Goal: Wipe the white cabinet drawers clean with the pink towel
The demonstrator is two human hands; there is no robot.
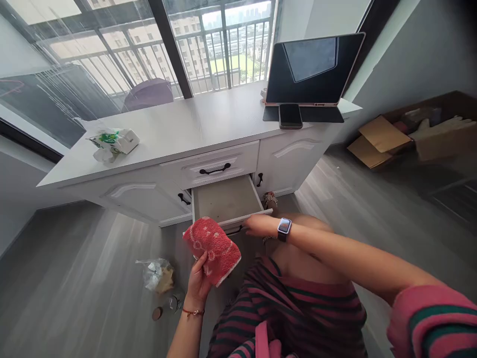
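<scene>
Towel [212, 250] — a folded red one with a pale pattern — stands up out of the left hand [197, 284], just below and left of the open drawer [226, 200]. Its lower edge is pinched by the fingers: the thumb lies across the near face, while the other fingers are hidden behind the cloth, so only the grip itself is plain, not how far they wrap. Most of the towel rises above the fingers, free of them.

Across from it the right hand [257, 226] rests on the drawer's front edge, near its right corner. Its fingertips curl over the lip and are blurred, and the drawer's black handle is mostly covered beneath them — I cannot tell whether the fingers close on the handle or only lie on the edge. A watch [284, 229] sits on that wrist. The towel's right corner is near these fingers but apart from them.

Inside, the drawer shows a bare, dull floor; its back part runs under the white counter [208, 119] and is out of sight. Both forearms are cut off by the frame's lower edge. Down on the floor, left of the left hand's fingers, lies a crumpled plastic bag [156, 273], its contents unclear.
</scene>
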